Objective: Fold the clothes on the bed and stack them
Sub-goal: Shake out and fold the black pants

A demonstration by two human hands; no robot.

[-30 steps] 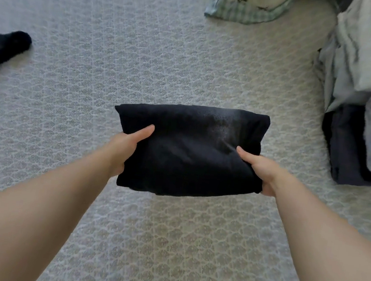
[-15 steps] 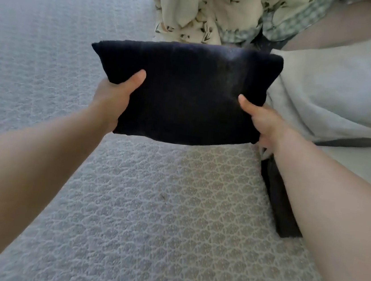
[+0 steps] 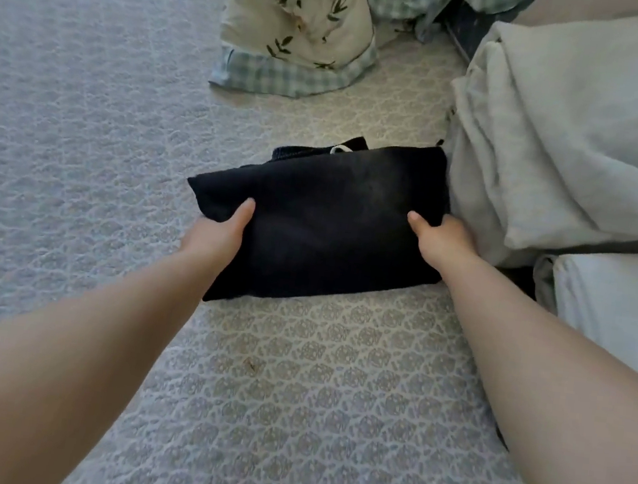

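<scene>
A folded black garment lies in the middle of the view, on top of another dark folded piece whose far edge shows a white label. My left hand grips the garment's left side, thumb on top. My right hand grips its right side, thumb on top; the fingers of both hands are hidden under the cloth. To the right rises a stack of folded grey and white clothes.
The bed has a grey patterned cover. A floral and checked pillow or cloth lies at the back. A white folded piece and dark cloth under it sit at the right edge.
The black garment was held up in the air; now it has come down onto the dark piece beside the grey stack. Both hands still hold its sides.
</scene>
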